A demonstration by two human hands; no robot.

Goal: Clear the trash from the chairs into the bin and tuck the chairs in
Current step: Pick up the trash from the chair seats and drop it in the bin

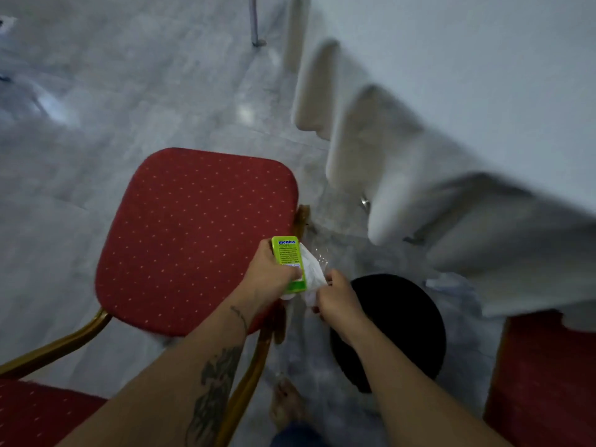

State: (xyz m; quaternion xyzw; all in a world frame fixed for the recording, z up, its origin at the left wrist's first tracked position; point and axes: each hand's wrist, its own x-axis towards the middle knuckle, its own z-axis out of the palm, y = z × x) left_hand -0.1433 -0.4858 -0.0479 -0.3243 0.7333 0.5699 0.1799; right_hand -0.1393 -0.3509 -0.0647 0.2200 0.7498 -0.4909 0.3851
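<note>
The bin point(406, 317) stands right of the chair point(193, 233).

dim, bluish light; floor point(135, 101) glare patches; motion blur right; wide-angle bending at edges

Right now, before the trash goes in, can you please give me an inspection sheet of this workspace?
Surface: red chair seat, gold frame, standing apart from the draped table.
Job's things: green mentos box and crumpled white paper, both in hand; black bin on the floor under the right hand.
Clutter: pale scrap on the floor beside the bin, too blurred to name.
Grippers: left hand grips the mentos box; right hand pinches the white paper.
Cables: nothing seen.
Surroundings: grey marbled floor, white tablecloth, second red chair at the right, a bare foot.
</note>
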